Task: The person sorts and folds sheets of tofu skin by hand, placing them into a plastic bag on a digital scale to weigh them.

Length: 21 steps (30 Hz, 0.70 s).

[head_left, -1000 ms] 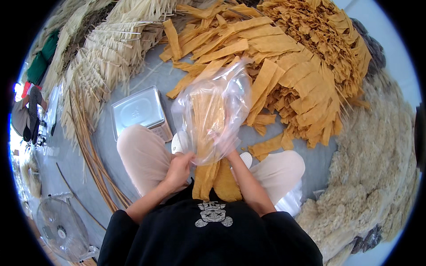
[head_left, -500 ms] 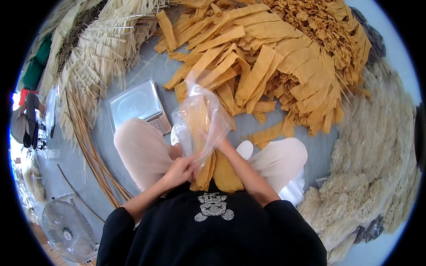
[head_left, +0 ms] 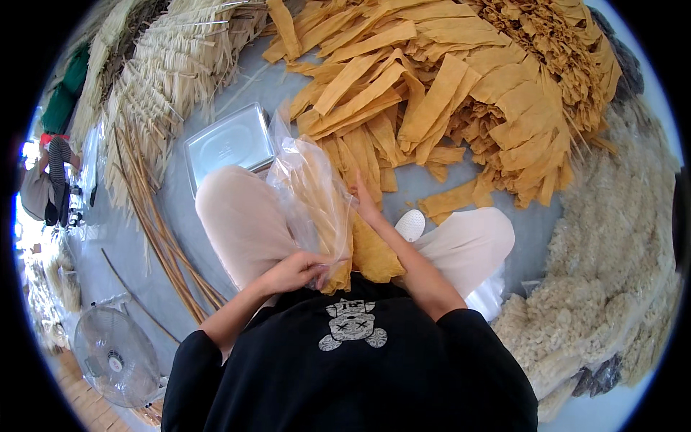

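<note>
Between the bent knees [head_left: 230,209]: a clear plastic bag [head_left: 309,189] over mustard-yellow strips [head_left: 376,252].
Crinkled and glossy, it leaves their lower ends bare; the left hand [head_left: 302,271] pinches its lower edge, the right hand [head_left: 367,205] is at its right side, grip unclear. Beyond lies a heap of similar strips [head_left: 497,93].

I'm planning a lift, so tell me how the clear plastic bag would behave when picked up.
The clear plastic bag is probably floppy, since its film creases loosely around the yellow strips. The film itself looks light for its size, being thin enough to see through. Its glossy shine suggests it might be slippery.
</note>
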Each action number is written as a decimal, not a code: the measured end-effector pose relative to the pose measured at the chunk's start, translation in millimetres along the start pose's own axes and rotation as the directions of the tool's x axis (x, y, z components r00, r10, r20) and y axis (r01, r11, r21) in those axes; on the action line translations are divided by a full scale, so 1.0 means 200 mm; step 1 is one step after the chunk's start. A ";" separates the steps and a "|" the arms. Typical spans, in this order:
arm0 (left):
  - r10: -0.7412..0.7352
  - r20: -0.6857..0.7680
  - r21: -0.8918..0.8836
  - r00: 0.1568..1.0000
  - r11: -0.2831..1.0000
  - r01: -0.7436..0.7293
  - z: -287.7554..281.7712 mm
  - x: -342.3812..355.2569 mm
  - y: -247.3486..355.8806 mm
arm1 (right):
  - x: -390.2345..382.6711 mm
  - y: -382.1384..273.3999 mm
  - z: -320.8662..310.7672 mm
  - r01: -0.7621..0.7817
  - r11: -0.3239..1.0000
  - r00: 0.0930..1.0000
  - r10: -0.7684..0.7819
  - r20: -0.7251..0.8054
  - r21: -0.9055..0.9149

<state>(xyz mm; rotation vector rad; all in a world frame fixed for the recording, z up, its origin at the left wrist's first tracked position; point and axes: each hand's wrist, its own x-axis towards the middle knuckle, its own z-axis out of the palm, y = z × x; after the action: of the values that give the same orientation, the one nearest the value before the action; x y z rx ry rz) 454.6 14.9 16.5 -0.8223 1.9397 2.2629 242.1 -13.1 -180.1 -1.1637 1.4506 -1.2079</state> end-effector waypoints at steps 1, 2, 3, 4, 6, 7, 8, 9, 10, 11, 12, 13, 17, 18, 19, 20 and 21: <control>-0.004 0.013 0.021 1.000 1.000 0.003 0.00 0.00 0.01 | 0.02 -0.08 -0.02 0.024 1.000 0.996 -0.024 0.081 0.006; 0.007 0.036 0.037 0.999 0.999 -0.008 0.00 0.01 0.03 | 0.04 -0.04 -0.05 0.025 0.999 0.988 -0.028 0.154 0.020; 0.020 0.055 0.052 0.998 0.998 -0.023 0.01 0.02 0.05 | 0.07 0.03 -0.07 0.028 0.999 0.973 -0.035 0.230 0.033; 0.033 0.075 0.068 0.997 0.997 -0.038 0.00 0.02 0.07 | 0.09 0.10 -0.10 0.030 0.998 0.952 -0.043 0.305 0.046; 0.024 0.048 0.034 0.999 0.999 -0.025 0.01 -0.01 0.07 | 0.04 0.09 -0.09 0.036 0.999 0.987 -0.039 0.157 0.025; 0.019 0.036 0.018 0.999 1.000 -0.020 0.01 -0.02 0.06 | 0.01 0.09 -0.08 0.037 0.999 0.996 -0.038 0.080 0.014; 0.001 -0.035 0.028 0.999 1.000 0.000 0.02 -0.04 0.04 | -0.04 0.10 -0.10 -0.073 0.997 0.995 0.071 0.074 0.028; -0.018 -0.108 0.038 0.994 0.999 0.022 0.03 -0.05 0.01 | -0.09 0.11 -0.11 -0.181 0.982 0.982 0.178 0.071 0.045; -0.036 -0.180 0.047 0.983 0.998 0.046 0.05 -0.06 -0.03 | -0.14 0.12 -0.13 -0.287 0.956 0.957 0.283 0.068 0.062; -0.020 -0.286 0.009 0.958 1.000 0.023 0.06 -0.06 -0.07 | -0.17 0.09 -0.17 -0.335 0.931 0.925 0.354 0.136 -0.144; -0.008 -0.394 -0.029 0.919 1.000 -0.004 0.09 -0.06 -0.12 | -0.19 0.04 -0.22 -0.352 0.869 0.881 0.433 0.191 -0.348; -0.002 -0.497 -0.063 0.868 0.997 -0.034 0.11 -0.06 -0.17 | -0.22 0.00 -0.25 -0.337 0.772 0.826 0.517 0.224 -0.539; -0.023 -0.619 -0.153 0.785 0.984 -0.091 0.14 -0.04 -0.26 | -0.36 0.08 -0.40 -0.244 0.700 0.731 0.587 0.347 -0.671; -0.018 -0.640 -0.127 0.768 0.988 -0.083 0.15 -0.04 -0.24 | -0.36 -0.05 -0.42 -0.228 0.643 0.710 0.623 0.327 -0.731; -0.011 -0.656 -0.099 0.755 0.992 -0.072 0.15 -0.04 -0.21 | -0.38 -0.15 -0.45 -0.216 0.582 0.692 0.658 0.298 -0.784; 0.020 -0.625 0.027 0.780 1.000 -0.004 0.15 -0.04 -0.20 | -0.41 -0.20 -0.49 -0.254 0.596 0.647 0.690 0.324 -0.762; 0.049 -0.593 0.155 0.804 0.986 0.055 0.15 -0.04 -0.20 | -0.44 -0.24 -0.54 -0.288 0.607 0.602 0.716 0.352 -0.741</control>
<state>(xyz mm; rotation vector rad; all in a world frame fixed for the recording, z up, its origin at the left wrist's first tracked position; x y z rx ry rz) 465.3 53.2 -14.2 -1.6705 2.3018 1.9398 155.5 85.8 -113.0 -1.2286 1.5141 0.1717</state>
